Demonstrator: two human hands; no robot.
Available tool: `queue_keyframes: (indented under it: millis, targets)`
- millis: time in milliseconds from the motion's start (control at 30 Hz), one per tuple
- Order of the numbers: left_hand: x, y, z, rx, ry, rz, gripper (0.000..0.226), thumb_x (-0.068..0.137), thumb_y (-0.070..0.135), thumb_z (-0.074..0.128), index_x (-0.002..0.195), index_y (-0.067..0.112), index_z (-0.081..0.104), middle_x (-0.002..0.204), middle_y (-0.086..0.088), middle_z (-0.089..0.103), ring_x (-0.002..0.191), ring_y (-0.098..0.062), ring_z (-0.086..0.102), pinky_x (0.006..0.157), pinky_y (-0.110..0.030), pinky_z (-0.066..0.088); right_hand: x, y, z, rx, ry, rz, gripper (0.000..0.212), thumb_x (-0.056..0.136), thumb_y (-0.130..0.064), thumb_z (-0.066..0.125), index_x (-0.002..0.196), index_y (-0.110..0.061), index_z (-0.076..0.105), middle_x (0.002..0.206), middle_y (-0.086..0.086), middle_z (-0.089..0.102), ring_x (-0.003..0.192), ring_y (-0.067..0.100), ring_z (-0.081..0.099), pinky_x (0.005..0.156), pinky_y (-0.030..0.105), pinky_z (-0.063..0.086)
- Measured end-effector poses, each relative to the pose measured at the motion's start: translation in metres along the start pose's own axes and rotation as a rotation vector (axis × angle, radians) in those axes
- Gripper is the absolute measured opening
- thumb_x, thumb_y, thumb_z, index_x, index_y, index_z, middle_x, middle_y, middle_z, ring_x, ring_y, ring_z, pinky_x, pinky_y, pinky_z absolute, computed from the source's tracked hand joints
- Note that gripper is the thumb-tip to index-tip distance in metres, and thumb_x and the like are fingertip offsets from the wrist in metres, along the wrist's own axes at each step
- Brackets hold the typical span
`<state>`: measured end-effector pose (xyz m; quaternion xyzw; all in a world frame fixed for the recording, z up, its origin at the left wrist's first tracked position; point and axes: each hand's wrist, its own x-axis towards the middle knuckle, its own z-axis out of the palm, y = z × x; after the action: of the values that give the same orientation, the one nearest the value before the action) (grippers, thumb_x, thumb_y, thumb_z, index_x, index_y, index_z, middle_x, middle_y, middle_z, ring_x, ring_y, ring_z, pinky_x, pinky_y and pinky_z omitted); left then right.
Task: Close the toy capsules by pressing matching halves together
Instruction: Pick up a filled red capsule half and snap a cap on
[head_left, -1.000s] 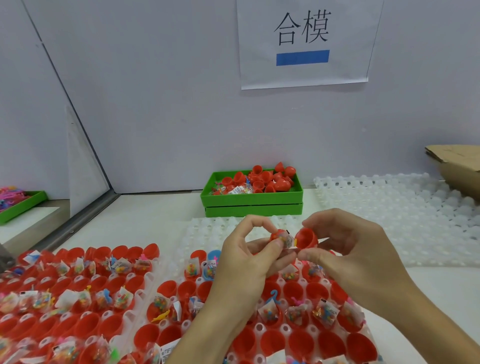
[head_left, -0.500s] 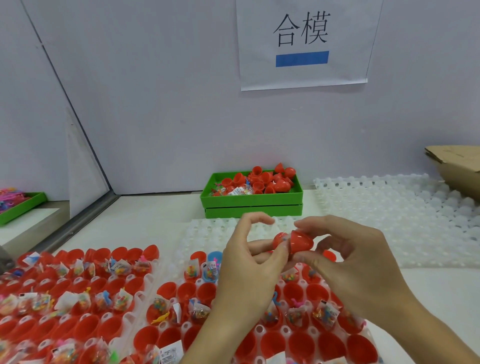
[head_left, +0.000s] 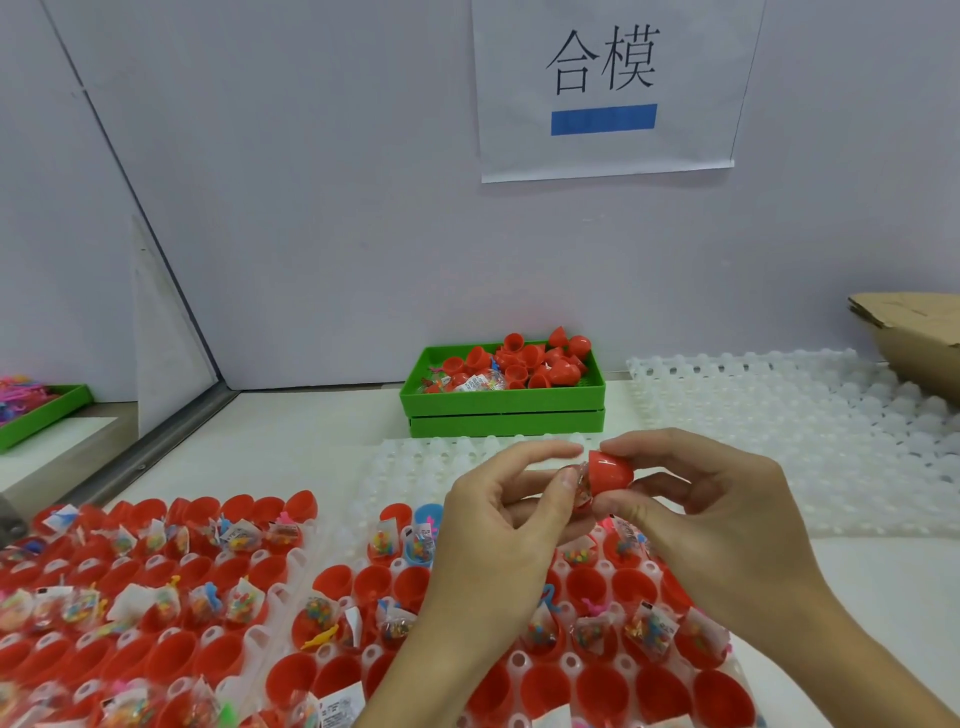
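At centre frame, the right hand (head_left: 711, 514) pinches a red capsule half (head_left: 612, 472) between thumb and fingers, while the left hand (head_left: 498, 525), at its nine o'clock, clamps the mating half, mostly hidden, against it above the red-filled tray (head_left: 524, 670).

A small factory assembly station: a paper sign (head_left: 605, 88) with Chinese characters hangs on the partition wall (head_left: 311, 182), and the white desk (head_left: 291, 436) carries trays of red capsule halves (head_left: 519, 649), a green bin (head_left: 501, 397) and a cardboard box (head_left: 914, 338).
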<state>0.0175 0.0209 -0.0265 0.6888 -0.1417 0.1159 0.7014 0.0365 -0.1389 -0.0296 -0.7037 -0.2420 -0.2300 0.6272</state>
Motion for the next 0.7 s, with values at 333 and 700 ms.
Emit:
queue_keyframes:
  millis: [333,700]
  targets:
    - [-0.0011,-0.0018,0.0008,0.055,-0.007,0.027,0.027,0.096,0.0,0.057,0.088,0.019,0.074,0.081,-0.005,0.076,0.076,-0.019,0.075,0.07,-0.024,0.06,-0.0021,-0.001,0.002,-0.023,-0.001,-0.017,0.032,0.062,-0.009,0.084,0.089,-0.026,0.075,0.084,-0.007,0.075,0.077,0.018,0.073,0.07,0.022,0.058]
    - [-0.0011,-0.0012,0.0006,0.015,0.072,-0.004,0.022,0.089,0.008,0.07,0.096,0.029,0.067,0.088,-0.006,0.076,0.073,-0.026,0.076,0.069,-0.035,0.062,-0.0018,-0.0023,0.0017,-0.024,-0.02,-0.022,0.037,0.066,-0.002,0.083,0.091,-0.028,0.077,0.087,-0.006,0.075,0.08,0.019,0.073,0.07,0.026,0.059]
